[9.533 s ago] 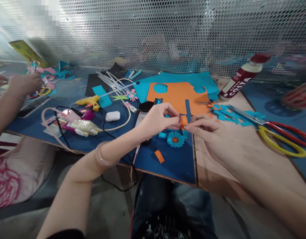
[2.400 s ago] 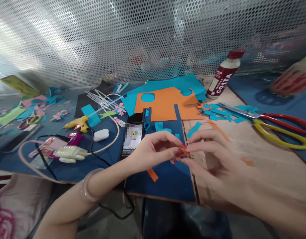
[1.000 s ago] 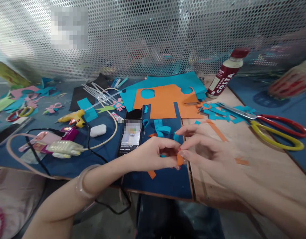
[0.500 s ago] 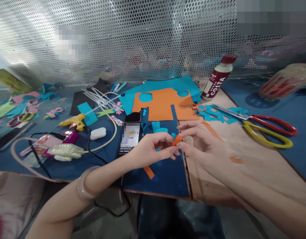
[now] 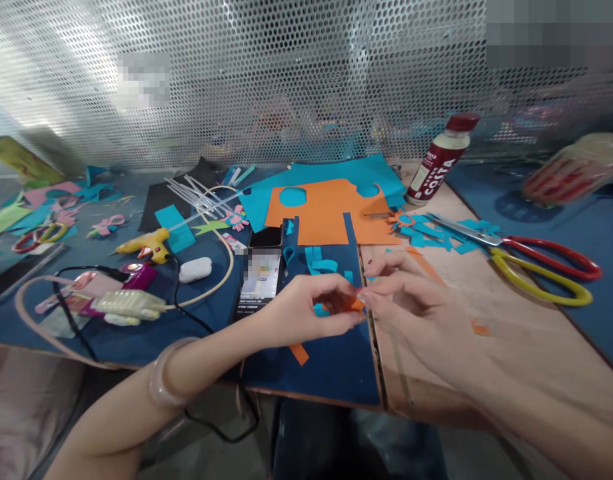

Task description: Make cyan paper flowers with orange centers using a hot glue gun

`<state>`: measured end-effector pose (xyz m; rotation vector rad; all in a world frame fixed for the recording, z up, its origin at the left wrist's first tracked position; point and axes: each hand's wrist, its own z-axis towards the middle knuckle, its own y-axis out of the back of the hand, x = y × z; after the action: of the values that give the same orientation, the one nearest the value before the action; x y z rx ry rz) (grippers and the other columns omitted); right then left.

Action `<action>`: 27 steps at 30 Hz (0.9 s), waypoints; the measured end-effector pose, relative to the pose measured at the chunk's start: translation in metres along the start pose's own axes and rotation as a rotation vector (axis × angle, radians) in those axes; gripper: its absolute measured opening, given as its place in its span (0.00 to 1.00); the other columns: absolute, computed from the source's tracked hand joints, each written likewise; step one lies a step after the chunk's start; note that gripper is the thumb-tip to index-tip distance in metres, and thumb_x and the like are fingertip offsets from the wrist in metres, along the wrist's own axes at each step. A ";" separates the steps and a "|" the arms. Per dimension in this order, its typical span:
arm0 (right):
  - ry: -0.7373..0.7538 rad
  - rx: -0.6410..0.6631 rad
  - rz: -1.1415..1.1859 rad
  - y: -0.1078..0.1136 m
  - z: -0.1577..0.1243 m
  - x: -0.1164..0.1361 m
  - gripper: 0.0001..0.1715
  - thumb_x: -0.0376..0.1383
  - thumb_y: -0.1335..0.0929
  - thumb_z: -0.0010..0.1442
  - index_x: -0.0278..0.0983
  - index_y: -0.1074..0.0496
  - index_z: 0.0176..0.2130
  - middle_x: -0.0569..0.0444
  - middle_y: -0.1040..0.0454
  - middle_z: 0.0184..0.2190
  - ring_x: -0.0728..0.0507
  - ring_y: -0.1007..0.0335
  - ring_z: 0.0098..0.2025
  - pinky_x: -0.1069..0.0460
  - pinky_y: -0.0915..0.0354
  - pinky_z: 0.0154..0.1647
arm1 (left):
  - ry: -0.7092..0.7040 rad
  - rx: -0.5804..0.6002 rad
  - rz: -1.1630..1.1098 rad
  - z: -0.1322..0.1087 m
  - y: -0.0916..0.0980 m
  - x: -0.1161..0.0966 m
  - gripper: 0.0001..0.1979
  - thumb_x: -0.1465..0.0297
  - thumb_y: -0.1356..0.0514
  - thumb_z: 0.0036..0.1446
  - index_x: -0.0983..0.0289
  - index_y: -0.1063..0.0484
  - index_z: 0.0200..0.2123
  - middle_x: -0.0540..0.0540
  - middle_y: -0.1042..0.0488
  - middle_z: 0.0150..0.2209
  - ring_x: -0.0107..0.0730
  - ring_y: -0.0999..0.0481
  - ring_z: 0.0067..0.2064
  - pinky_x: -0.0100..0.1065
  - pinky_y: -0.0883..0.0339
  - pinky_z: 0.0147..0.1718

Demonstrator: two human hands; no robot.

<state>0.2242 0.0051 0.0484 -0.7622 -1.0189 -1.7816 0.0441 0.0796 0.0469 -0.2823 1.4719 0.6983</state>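
My left hand and my right hand meet above the table's front edge and both pinch a small orange paper strip. The strip is bent between the fingertips; most of it is hidden by my fingers. Another orange strip lies on the dark blue mat just below my left hand. A phone with a lit screen lies left of my hands. Curled teal strips sit just beyond my fingers.
Orange sheet with cut holes lies on teal sheets. Large scissors with red and yellow handles lie at right among teal scraps. A bottle stands at the back. Yellow glue gun, glue sticks, white earbud case and cables at left.
My hands have stayed together over the mat's edge, turning the orange strip between the fingertips; it now sits lower and more hidden. The camera shifted slightly.
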 end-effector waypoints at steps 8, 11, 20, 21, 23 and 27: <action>0.097 0.057 -0.118 0.002 0.000 0.002 0.03 0.36 0.29 0.60 0.44 0.26 0.37 0.54 0.30 0.46 0.44 0.33 0.52 0.43 0.36 0.54 | -0.018 0.038 0.024 -0.002 0.004 -0.002 0.07 0.68 0.38 0.61 0.66 0.26 0.38 0.54 0.23 0.32 0.28 0.25 0.33 0.29 0.30 0.35; 0.111 0.073 -0.122 0.004 0.002 -0.001 0.09 0.38 0.28 0.59 0.46 0.27 0.42 0.53 0.30 0.48 0.42 0.34 0.54 0.41 0.37 0.57 | -0.019 0.059 0.041 -0.002 0.005 -0.003 0.08 0.67 0.39 0.61 0.66 0.25 0.39 0.54 0.23 0.32 0.28 0.24 0.34 0.30 0.29 0.36; 0.112 0.037 -0.157 0.005 0.002 0.002 0.04 0.35 0.30 0.62 0.44 0.27 0.34 0.54 0.31 0.45 0.44 0.33 0.50 0.43 0.36 0.53 | -0.008 -0.005 0.033 0.001 0.002 -0.003 0.08 0.68 0.38 0.59 0.68 0.26 0.37 0.54 0.24 0.31 0.27 0.25 0.32 0.29 0.31 0.33; 0.106 0.023 -0.157 0.005 0.001 0.003 0.06 0.34 0.31 0.62 0.43 0.27 0.32 0.55 0.31 0.44 0.44 0.33 0.49 0.43 0.36 0.52 | -0.016 -0.004 0.046 0.001 0.002 -0.003 0.08 0.68 0.38 0.59 0.68 0.26 0.37 0.54 0.24 0.31 0.27 0.26 0.32 0.29 0.31 0.33; 0.093 0.000 -0.153 0.004 0.001 0.005 0.08 0.34 0.31 0.62 0.42 0.28 0.30 0.54 0.31 0.42 0.45 0.32 0.47 0.44 0.36 0.50 | -0.053 -0.004 0.090 0.001 0.002 -0.003 0.10 0.68 0.36 0.57 0.68 0.27 0.40 0.55 0.23 0.34 0.27 0.26 0.33 0.29 0.31 0.33; 0.109 -0.011 -0.145 0.002 -0.001 0.010 0.08 0.33 0.31 0.61 0.43 0.27 0.30 0.53 0.31 0.39 0.44 0.31 0.44 0.44 0.33 0.47 | -0.196 0.039 0.211 -0.001 0.004 -0.003 0.24 0.65 0.31 0.52 0.65 0.31 0.51 0.57 0.23 0.44 0.31 0.24 0.39 0.30 0.30 0.37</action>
<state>0.2220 -0.0001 0.0564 -0.6040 -1.0137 -1.9321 0.0407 0.0817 0.0504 -0.0262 1.3371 0.8413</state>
